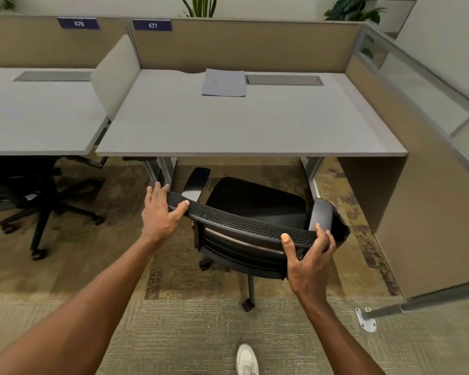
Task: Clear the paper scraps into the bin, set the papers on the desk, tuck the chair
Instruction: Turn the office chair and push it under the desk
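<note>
Both hands, left hand (pixel 160 209) and right hand (pixel 307 255), had fingers clamped on the office chair's (pixel 255 209) skewed backrest top (pixel 241 221), its seat pointing toward the desk (pixel 244 125) opening directly ahead.

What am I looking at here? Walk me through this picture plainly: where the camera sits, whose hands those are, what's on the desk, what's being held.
There is no machine here. One wide-angle camera sits on a person's head and looks forward and down, so both bare arms reach into view from below. The left hand and the right hand each rest on an end of the mesh top edge of a black office chair, fingers curled over it. The chair faces the grey desk, its seat not yet under it. A stack of papers lies flat near the desk's back edge. No bin or scraps show.
</note>
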Demonstrator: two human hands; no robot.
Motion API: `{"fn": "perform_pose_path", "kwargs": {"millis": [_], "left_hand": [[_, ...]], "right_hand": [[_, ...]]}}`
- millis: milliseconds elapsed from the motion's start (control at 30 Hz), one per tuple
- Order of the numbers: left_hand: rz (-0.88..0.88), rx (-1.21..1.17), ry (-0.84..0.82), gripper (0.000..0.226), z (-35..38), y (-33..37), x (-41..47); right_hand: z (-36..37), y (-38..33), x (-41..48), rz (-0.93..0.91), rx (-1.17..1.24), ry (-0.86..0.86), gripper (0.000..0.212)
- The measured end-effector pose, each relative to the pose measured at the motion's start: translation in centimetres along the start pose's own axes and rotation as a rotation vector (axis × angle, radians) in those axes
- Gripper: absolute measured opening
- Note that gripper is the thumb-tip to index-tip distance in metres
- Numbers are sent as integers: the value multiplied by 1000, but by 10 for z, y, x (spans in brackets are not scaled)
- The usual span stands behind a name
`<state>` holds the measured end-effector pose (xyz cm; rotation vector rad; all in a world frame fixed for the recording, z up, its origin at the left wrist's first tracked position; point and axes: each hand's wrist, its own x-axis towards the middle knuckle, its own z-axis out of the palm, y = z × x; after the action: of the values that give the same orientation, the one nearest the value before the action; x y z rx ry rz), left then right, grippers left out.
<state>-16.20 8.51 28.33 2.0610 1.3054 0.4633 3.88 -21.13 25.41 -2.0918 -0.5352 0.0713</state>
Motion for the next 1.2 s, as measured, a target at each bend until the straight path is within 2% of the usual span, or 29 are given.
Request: {"fn": "perform_pose_path", "kwargs": {"millis": [133,200,300,467,700,1200], "left_hand": [[216,155,45,65,7,7,-5],[308,229,40,62,12,6,-7],[378,276,37,63,18,4,-8],[474,374,54,41,25,3,-9],[481,429,109,33,36,9,-17],[437,380,178,42,58,32,0]], "right_hand": [[-8,11,15,-38,-22,-1,90],[-14,16,23,-54,-33,-8,86],[-24,23,35,-67,-68,-24,84],[-40,37,54,-133,-125,-41,92],[-46,50,83,-194,-115,-104,94],[-46,47,135,-257,-94,-121,97]]}}
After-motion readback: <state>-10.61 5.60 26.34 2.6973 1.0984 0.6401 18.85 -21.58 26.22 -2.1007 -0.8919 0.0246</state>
